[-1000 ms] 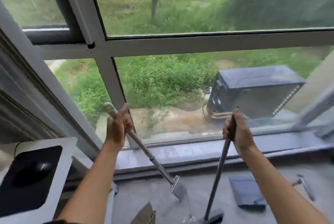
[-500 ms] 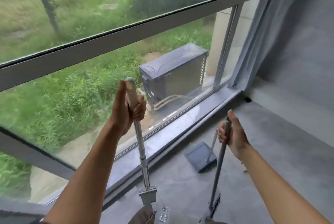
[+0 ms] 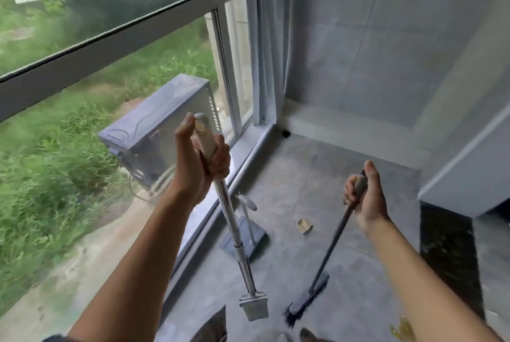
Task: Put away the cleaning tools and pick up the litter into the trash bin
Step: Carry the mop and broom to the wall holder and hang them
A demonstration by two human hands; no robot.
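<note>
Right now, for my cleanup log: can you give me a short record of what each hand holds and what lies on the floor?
left hand: fingers wrapped round the mop, near the top of its handle
right hand: grips the broom at the top of its handle
dustpan: on the floor by the window, handle up, no hand on it
litter: tan scrap on the floor, right of the dustpan
trash bin: not in view

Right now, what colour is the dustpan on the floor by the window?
Dark blue dustpan; the head view shows it best.
</note>
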